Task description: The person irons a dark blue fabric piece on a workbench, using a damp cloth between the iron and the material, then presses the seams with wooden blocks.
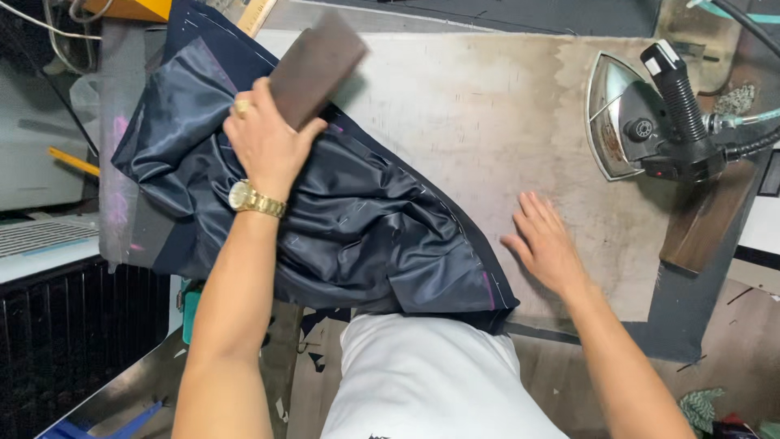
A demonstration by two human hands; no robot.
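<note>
My left hand [264,138] grips a dark brown wooden block [315,67] and holds it above a navy garment [341,228] with shiny lining that lies bunched on the pressing table. A gold watch and a ring are on that hand. My right hand [546,244] rests flat, fingers spread, on the bare stained table surface [487,114] just right of the garment's edge. It holds nothing.
A steam iron [642,122] with black handle and hoses stands on its heel at the right, beside a brown wooden board [707,219]. A yellow pencil [73,161] and white surfaces lie off the left edge. My white shirt fills the lower middle.
</note>
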